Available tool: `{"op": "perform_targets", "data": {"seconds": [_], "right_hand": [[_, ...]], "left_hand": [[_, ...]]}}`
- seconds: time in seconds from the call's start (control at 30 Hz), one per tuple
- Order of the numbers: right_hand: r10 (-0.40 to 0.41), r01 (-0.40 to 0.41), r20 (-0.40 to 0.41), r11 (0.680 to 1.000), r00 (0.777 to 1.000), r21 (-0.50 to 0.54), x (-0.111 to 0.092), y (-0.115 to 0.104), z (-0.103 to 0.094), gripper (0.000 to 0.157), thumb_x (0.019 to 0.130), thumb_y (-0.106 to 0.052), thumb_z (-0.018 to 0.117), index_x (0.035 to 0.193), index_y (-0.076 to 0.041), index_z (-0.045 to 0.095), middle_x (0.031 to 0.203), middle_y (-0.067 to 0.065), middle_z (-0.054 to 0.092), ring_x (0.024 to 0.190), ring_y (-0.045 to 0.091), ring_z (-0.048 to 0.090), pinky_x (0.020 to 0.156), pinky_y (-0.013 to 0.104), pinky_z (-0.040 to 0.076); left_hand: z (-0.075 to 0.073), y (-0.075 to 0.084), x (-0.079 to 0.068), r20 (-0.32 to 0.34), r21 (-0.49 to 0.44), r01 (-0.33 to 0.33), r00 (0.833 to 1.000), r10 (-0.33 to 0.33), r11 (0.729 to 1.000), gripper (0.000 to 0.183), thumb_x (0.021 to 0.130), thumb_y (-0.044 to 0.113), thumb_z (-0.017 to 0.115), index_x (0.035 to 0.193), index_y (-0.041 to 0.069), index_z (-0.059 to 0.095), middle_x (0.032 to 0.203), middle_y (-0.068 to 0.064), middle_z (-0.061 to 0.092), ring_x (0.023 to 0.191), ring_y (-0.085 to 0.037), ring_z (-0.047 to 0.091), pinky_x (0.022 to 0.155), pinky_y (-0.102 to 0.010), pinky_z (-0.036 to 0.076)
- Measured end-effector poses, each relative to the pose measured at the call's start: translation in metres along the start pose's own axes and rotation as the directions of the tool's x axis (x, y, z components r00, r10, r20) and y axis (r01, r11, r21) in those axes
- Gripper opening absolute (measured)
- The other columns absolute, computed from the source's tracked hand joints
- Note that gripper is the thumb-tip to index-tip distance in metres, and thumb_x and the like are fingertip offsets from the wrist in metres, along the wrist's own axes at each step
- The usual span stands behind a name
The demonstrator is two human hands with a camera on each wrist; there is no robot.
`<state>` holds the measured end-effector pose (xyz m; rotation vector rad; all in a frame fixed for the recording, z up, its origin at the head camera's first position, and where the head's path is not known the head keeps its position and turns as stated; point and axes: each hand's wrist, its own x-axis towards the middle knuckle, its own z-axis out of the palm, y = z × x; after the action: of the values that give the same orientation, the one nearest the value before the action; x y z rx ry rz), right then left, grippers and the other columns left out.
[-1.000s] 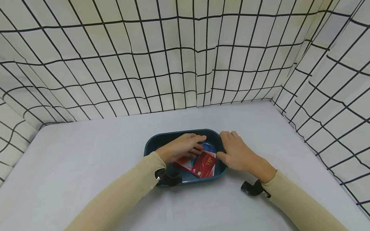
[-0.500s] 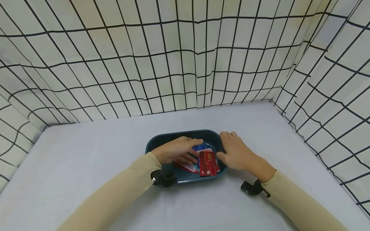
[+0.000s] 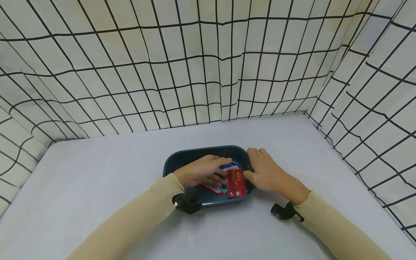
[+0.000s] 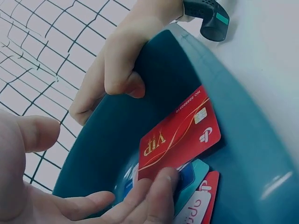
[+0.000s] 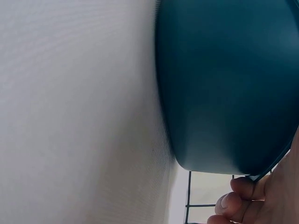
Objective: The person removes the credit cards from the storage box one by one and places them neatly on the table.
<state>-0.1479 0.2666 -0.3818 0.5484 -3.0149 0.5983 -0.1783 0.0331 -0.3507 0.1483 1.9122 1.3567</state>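
Looks to me like they're mid-way through working the cards around in the bin (image 3: 238, 154), with the left hand (image 3: 204, 170) on cards and the right hand (image 3: 267, 174) on holding duty. The red VIP card (image 3: 236, 185) is on top of the others, right side of the bin, just below centre of the head frame. A blue card (image 4: 188, 176) and a white card (image 4: 192, 211) peek out under it.

Next move, I'd guess, calls for a fingertip under an edge, since thin cards are awkward to pick up. Left hand comes in from lower left, fingers loosely spread at the VIP card's edge, thumb well off, nothing gripped. Right hand's curled over the right rim, thumb inside, fingers outside, gripping it.
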Motion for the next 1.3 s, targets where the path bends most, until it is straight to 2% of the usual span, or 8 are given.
{"op": "perform_targets", "data": {"seconds": [0.33, 0.5, 0.7, 0.93, 1.13, 1.23, 1.3], "right_hand": [[0.007, -0.007, 0.001, 1.0, 1.0, 0.003, 0.0, 0.002, 0.0, 0.038, 0.087, -0.028, 0.061, 0.115, -0.004, 0.052, 0.094, 0.007, 0.054, 0.091, 0.022, 0.043, 0.073, 0.033, 0.034], [0.0, 0.0, 0.003, 1.0, 1.0, 0.009, 0.0, 0.001, -0.001, 0.038, 0.087, -0.028, 0.061, 0.114, -0.004, 0.052, 0.093, 0.006, 0.053, 0.091, 0.022, 0.042, 0.073, 0.033, 0.034], [-0.004, 0.004, 0.003, 1.0, 1.0, 0.012, 0.0, 0.002, -0.002, 0.038, 0.087, -0.028, 0.061, 0.114, -0.003, 0.052, 0.094, 0.006, 0.054, 0.091, 0.022, 0.043, 0.073, 0.033, 0.035], [-0.001, 0.001, 0.007, 1.0, 1.0, 0.018, 0.0, 0.003, -0.002, 0.036, 0.086, -0.026, 0.061, 0.112, -0.004, 0.052, 0.09, 0.006, 0.052, 0.089, 0.022, 0.042, 0.071, 0.032, 0.033], [-0.018, 0.017, 0.014, 0.999, 1.0, 0.035, 0.0, 0.003, -0.002, 0.03, 0.086, -0.024, 0.059, 0.108, -0.005, 0.051, 0.085, 0.004, 0.047, 0.086, 0.021, 0.04, 0.069, 0.032, 0.031], [-0.031, 0.03, 0.01, 0.999, 0.999, 0.039, 0.0, 0.003, -0.001, 0.029, 0.087, -0.024, 0.059, 0.108, -0.005, 0.051, 0.086, 0.004, 0.046, 0.086, 0.022, 0.039, 0.07, 0.032, 0.03], [-0.038, 0.037, 0.007, 0.999, 0.999, 0.037, 0.0, 0.004, -0.001, 0.029, 0.087, -0.024, 0.058, 0.108, -0.005, 0.051, 0.087, 0.005, 0.046, 0.086, 0.022, 0.038, 0.071, 0.032, 0.03]], "left_hand": [[0.006, 0.001, 0.003, -0.017, -0.052, -0.009, 1.0, 0.008, 0.999, 0.069, 0.104, 0.047, 0.058, 0.154, 0.004, 0.037, 0.128, -0.016, 0.07, 0.11, -0.024, 0.075, 0.096, -0.037, 0.062], [0.009, 0.004, 0.002, -0.04, -0.025, -0.024, 0.999, 0.023, 0.999, 0.065, 0.104, 0.047, 0.057, 0.151, 0.005, 0.041, 0.131, -0.017, 0.067, 0.11, -0.026, 0.075, 0.096, -0.041, 0.062], [0.008, 0.002, 0.005, -0.054, 0.049, -0.04, 0.998, 0.043, 0.998, 0.057, 0.105, 0.047, 0.056, 0.145, 0.007, 0.048, 0.136, -0.015, 0.063, 0.098, -0.023, 0.076, 0.094, -0.039, 0.063], [0.009, 0.004, 0.01, 0.016, 0.192, -0.106, 0.994, 0.105, 0.976, 0.049, 0.106, 0.045, 0.053, 0.139, 0.009, 0.057, 0.134, -0.013, 0.065, 0.1, -0.021, 0.075, 0.098, -0.04, 0.061], [0.009, 0.008, 0.016, 0.048, 0.218, -0.107, 0.994, 0.098, 0.97, 0.048, 0.107, 0.045, 0.051, 0.138, 0.009, 0.057, 0.13, -0.013, 0.066, 0.097, -0.022, 0.074, 0.1, -0.041, 0.061], [0.009, 0.009, 0.018, 0.062, 0.225, -0.119, 0.992, 0.108, 0.967, 0.041, 0.105, 0.034, 0.058, 0.136, 0.008, 0.057, 0.126, -0.014, 0.068, 0.095, -0.021, 0.074, 0.097, -0.039, 0.062], [0.008, 0.008, 0.019, 0.078, 0.262, -0.141, 0.989, 0.124, 0.955, 0.039, 0.101, 0.025, 0.064, 0.135, 0.007, 0.057, 0.123, -0.014, 0.069, 0.094, -0.02, 0.073, 0.094, -0.035, 0.063]]}}
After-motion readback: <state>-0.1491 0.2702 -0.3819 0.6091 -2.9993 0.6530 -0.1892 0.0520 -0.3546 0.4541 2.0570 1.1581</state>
